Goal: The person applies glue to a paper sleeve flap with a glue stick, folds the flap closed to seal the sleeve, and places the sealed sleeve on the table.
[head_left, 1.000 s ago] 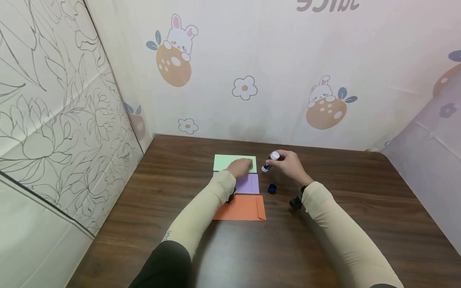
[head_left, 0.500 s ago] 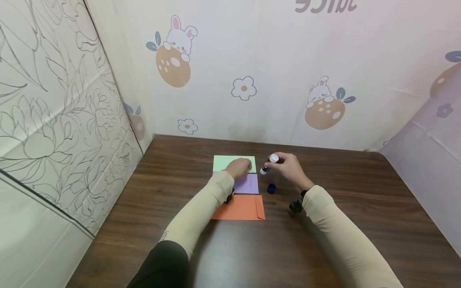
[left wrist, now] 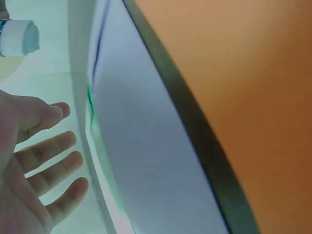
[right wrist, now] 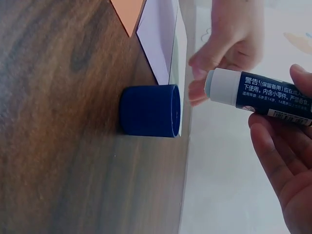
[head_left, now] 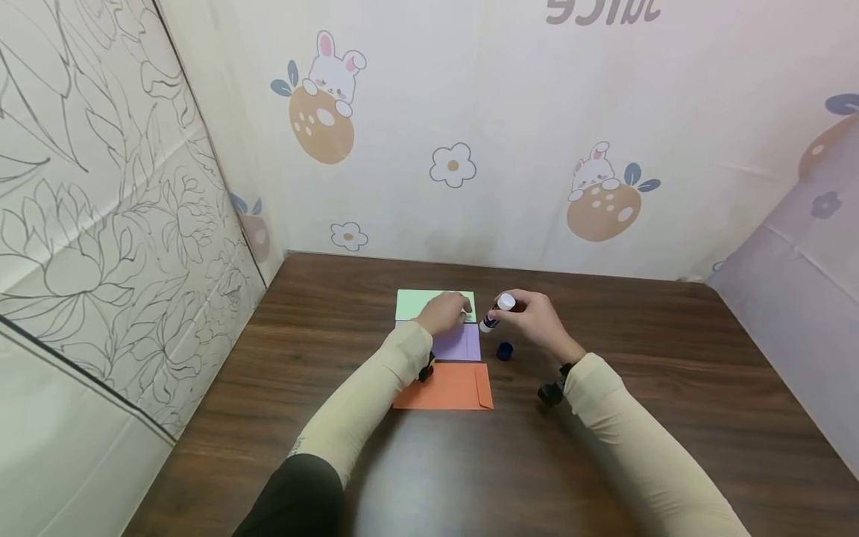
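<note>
My right hand [head_left: 539,319] grips a glue stick [right wrist: 258,95] with a dark blue label and white ends. The stick is tilted, uncapped, its glue tip pointing toward the left hand in the right wrist view. My left hand [head_left: 443,313] is over the right part of a green envelope [head_left: 412,302] and a purple envelope [head_left: 459,344]. Its fingers are loosely bent in the left wrist view, the thumb near the index finger, with nothing visible between them. Whether a fingertip touches the green paper I cannot tell. An orange envelope [head_left: 446,388] lies nearest me.
A dark blue glue cap [right wrist: 148,111] stands on the brown wooden table [head_left: 302,358], right of the purple envelope and below the right hand. Behind the table rises a wall covering [head_left: 403,112] with rabbit and flower prints; another patterned wall [head_left: 134,224] is on the left.
My right hand has brought the glue stick slightly left and toward me, closer to the envelopes. The left hand's fingers have shifted a little at the green envelope's right end.
</note>
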Demonstrator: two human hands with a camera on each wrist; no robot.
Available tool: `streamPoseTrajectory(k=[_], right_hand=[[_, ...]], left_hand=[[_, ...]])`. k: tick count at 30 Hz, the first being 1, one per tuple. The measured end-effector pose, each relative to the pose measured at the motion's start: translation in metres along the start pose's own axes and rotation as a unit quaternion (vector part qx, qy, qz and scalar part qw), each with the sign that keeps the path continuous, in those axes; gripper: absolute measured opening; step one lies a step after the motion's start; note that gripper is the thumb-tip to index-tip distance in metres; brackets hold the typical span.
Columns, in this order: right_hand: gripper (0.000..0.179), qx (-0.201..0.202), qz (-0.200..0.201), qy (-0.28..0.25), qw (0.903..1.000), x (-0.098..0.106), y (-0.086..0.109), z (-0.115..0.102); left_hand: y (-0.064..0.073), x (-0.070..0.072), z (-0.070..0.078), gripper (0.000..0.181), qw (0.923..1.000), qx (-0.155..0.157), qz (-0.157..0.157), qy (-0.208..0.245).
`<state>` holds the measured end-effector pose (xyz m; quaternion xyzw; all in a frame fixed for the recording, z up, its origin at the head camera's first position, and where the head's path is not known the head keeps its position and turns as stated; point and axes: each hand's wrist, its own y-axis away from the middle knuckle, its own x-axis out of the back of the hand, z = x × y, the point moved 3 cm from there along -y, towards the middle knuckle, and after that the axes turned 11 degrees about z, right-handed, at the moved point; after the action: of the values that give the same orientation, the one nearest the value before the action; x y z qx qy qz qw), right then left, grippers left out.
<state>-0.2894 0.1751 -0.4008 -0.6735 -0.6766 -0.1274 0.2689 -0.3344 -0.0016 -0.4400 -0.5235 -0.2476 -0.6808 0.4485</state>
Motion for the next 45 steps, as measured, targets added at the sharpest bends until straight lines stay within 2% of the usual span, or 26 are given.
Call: streamPoseTrajectory(k=[9, 14, 18, 25, 35, 45], right_hand=[[0.038, 0.019, 0.002, 0.012, 0.9997, 0.001, 0.008, -0.004], [0.034, 0.029, -0.001, 0.005, 0.9996, 0.001, 0.012, -0.005], [0.028, 0.025, -0.004, -0.006, 0.9997, -0.001, 0.016, -0.005], [0.030, 0.016, -0.017, 0.001, 0.9997, -0.008, 0.024, -0.004], [0.031, 0.023, -0.020, -0.013, 0.9995, -0.012, 0.033, -0.008], [0.030, 0.031, -0.034, -0.010, 0.9989, -0.012, 0.038, -0.010]], left_hand=[[0.010, 0.008, 0.004, 0.024, 0.9994, -0.006, 0.034, -0.007], [0.018, 0.010, 0.004, 0.023, 0.9989, -0.001, 0.047, -0.003], [0.024, 0.012, 0.005, 0.022, 0.9987, -0.001, 0.052, 0.004], [0.034, 0.015, 0.004, 0.021, 0.9981, 0.005, 0.060, 0.012], [0.052, 0.016, 0.001, 0.026, 0.9990, 0.014, 0.041, 0.013], [0.068, 0.018, 0.002, 0.028, 0.9978, 0.017, 0.029, 0.058]])
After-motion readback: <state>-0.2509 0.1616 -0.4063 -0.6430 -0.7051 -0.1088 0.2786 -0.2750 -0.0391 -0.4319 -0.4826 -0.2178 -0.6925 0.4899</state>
